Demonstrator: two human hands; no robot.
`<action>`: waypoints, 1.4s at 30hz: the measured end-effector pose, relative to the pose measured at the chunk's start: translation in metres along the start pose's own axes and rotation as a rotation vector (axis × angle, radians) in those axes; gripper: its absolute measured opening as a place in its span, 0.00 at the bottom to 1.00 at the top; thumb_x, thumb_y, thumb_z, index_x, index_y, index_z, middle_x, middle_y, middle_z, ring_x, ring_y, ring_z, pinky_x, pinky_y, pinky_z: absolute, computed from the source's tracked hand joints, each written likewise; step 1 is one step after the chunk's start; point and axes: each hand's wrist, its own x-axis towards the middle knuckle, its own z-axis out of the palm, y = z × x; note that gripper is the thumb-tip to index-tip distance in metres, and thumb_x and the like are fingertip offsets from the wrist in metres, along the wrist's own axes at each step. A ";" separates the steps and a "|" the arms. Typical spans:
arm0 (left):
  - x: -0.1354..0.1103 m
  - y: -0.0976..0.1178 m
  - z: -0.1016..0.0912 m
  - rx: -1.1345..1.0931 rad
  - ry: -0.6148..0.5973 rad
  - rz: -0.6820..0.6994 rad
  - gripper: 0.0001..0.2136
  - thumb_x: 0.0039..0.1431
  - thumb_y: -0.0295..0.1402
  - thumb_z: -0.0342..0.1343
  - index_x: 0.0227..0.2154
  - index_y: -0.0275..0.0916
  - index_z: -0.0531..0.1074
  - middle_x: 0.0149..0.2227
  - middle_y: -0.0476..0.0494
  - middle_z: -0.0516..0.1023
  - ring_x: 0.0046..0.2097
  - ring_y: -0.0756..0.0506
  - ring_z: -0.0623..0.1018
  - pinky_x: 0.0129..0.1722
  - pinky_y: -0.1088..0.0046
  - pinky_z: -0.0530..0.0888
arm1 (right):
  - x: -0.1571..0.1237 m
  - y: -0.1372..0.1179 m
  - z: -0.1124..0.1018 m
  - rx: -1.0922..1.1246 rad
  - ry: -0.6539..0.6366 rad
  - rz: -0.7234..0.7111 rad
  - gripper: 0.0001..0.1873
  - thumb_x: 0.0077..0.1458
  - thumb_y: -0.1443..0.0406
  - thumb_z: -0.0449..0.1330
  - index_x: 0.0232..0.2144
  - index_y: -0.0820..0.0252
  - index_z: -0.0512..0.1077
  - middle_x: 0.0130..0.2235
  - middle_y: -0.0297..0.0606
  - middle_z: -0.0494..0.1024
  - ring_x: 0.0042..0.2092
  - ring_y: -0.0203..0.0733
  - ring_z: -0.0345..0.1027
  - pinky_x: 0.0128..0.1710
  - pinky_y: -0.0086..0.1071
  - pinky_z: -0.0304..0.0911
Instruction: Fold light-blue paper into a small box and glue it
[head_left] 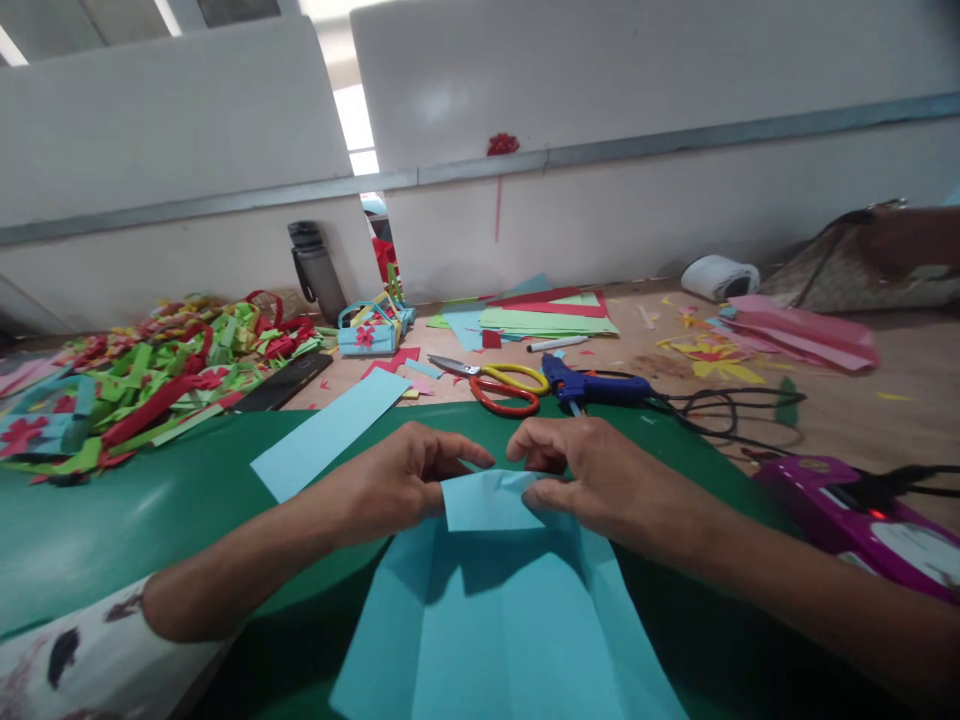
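The person's 2 hands met at the top of a folded blue sheet (510, 630), which stood in front of them, over a green mat (180, 490). The left hand (394, 478) gripped the sheet at the left end of its folded flap, the thumb partly hidden by the paper and the fingers stretched above the edge. The right hand (577, 462) gripped the other end, its thumb on the front of the flap and its fingers bent above it. The 2 hands were close together but apart. Creases ran down the sheet, and its sides flared out toward the bottom.

A loose blue strip (330, 435) lay on the mat beyond the left forearm. Past the hands, a pair of scissors (502, 385) with 1 yellow and 1 orange-red handle lay just beside a blue glue gun (600, 386). Behind them were a white pen (556, 344) and a stack of colored paper (547, 318). On the left, a phone (289, 380) lay beside a heap of paper strips (180, 370), and a gray bottle (316, 270) stood farther back. A purple power strip (862, 520) sat near the right forearm.
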 end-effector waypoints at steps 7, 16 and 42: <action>-0.005 0.004 -0.010 0.065 -0.121 -0.026 0.14 0.55 0.29 0.52 0.44 0.36 0.74 0.41 0.43 0.79 0.39 0.45 0.78 0.36 0.76 0.73 | 0.000 -0.006 0.001 -0.168 -0.017 0.007 0.08 0.43 0.73 0.57 0.28 0.59 0.72 0.28 0.33 0.75 0.31 0.37 0.65 0.29 0.27 0.54; -0.008 0.003 0.003 0.185 -0.043 0.009 0.15 0.55 0.32 0.52 0.44 0.36 0.75 0.36 0.44 0.80 0.34 0.45 0.77 0.29 0.77 0.71 | 0.007 -0.004 0.006 0.013 -0.111 0.037 0.08 0.48 0.63 0.57 0.25 0.61 0.74 0.24 0.32 0.73 0.26 0.34 0.61 0.22 0.26 0.50; -0.011 0.008 -0.010 0.285 -0.142 -0.038 0.13 0.57 0.31 0.49 0.41 0.35 0.75 0.36 0.46 0.78 0.30 0.49 0.73 0.26 0.79 0.66 | 0.013 -0.012 0.017 0.130 -0.088 -0.048 0.18 0.52 0.62 0.53 0.13 0.61 0.57 0.18 0.26 0.49 0.21 0.29 0.43 0.19 0.28 0.39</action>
